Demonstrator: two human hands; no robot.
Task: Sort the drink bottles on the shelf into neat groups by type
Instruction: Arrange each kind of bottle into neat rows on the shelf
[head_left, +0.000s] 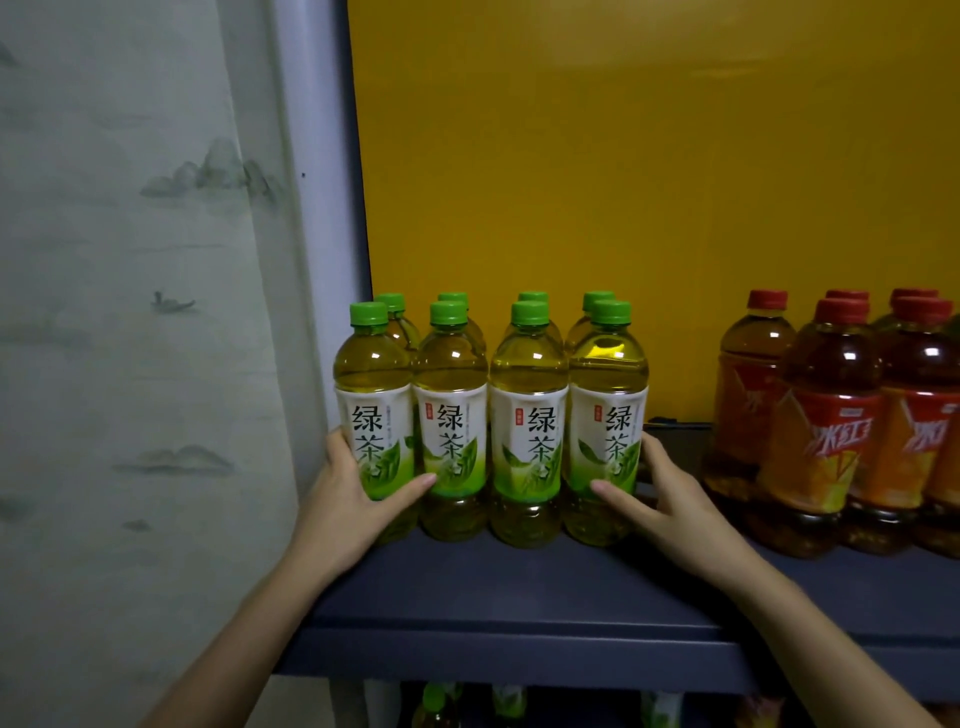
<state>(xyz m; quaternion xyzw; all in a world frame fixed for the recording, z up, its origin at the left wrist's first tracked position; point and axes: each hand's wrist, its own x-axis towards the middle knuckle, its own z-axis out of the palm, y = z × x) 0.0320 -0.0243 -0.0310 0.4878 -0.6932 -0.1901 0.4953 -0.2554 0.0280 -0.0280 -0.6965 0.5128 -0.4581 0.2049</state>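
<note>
On shelf (519, 597), left end: green tea bottles (527, 415) grouped two rows deep, red tea bottles (831, 426) well apart at right. Left hand (353, 499) clasps leftmost front bottle (371, 384), right hand (675, 499) clasps rightmost front bottle (608, 384); step looks like squaring the block. Next, likely: let go, tidy red group

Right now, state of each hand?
Left hand: wrapped round the leftmost front green tea bottle.
Right hand: wrapped round the rightmost front green tea bottle.
</note>
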